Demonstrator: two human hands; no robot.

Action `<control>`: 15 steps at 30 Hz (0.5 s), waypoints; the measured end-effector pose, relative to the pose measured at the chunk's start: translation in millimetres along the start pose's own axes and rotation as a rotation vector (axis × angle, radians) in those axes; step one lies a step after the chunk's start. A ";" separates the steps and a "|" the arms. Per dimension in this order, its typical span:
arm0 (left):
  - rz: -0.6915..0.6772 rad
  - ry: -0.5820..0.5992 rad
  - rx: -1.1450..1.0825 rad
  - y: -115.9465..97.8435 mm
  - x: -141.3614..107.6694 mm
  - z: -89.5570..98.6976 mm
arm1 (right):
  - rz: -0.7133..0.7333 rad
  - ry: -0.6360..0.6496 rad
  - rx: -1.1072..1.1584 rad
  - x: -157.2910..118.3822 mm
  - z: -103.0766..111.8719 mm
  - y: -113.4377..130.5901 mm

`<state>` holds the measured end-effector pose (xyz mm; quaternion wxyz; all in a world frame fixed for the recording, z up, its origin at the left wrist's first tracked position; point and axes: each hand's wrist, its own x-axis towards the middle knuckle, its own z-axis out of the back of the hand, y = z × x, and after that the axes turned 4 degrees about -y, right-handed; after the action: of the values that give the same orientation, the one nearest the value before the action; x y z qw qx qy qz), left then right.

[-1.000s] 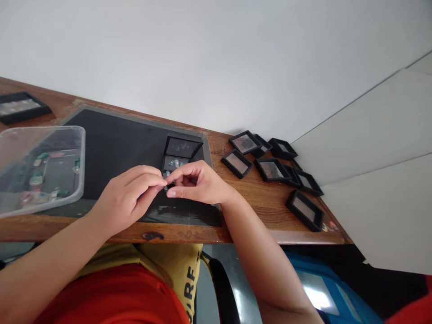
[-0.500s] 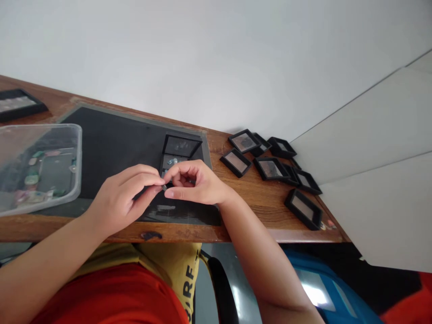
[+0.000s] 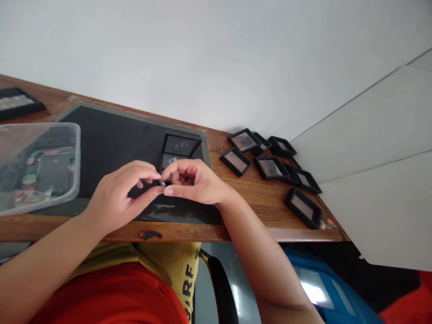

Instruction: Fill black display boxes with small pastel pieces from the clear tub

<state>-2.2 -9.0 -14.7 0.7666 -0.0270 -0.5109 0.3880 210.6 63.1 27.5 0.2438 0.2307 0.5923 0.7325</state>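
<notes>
A small grey, stone-like piece (image 3: 162, 183) sits between the fingertips of both hands; its exact kind is too small to make out. My left hand (image 3: 124, 189) pinches it from the left with thumb and index finger. From the right, my right hand (image 3: 192, 182) pinches it too, its other fingers curled in. Just behind them stands a small black case (image 3: 182, 145) with its lid raised. A few bluish bits (image 3: 171, 161) lie inside, and my right hand hides much of its lower half.
A clear plastic tub (image 3: 78, 166) with small coloured pieces stands at left on the black mat (image 3: 111, 135). Several black frames (image 3: 270, 168) are spread over the wooden table at right, and another black frame (image 3: 18, 103) lies far left. A white wall rises behind.
My left fingers have spread a little wider around the grey piece, which shows more now. My right hand has barely shifted. The case and frames stay put.
</notes>
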 end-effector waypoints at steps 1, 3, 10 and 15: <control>0.009 0.006 0.001 0.4 -0.4 0.0 | 0.008 -0.021 -0.022 -1.2 2.0 1.2; 0.026 0.034 0.021 2.0 -2.0 -0.9 | 0.021 -0.094 -0.099 -4.9 9.5 4.4; 0.010 0.303 0.174 11.7 -8.8 -10.5 | -0.141 -0.398 -0.670 -21.5 51.1 13.6; 0.085 0.345 0.244 12.5 -8.5 -10.7 | -0.287 -0.250 -0.782 -21.2 53.0 12.6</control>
<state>-2.1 -1.8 -31.7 0.8231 -0.0214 -0.3198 0.4688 259.3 87.5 48.9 0.4819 0.1233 0.2623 0.8269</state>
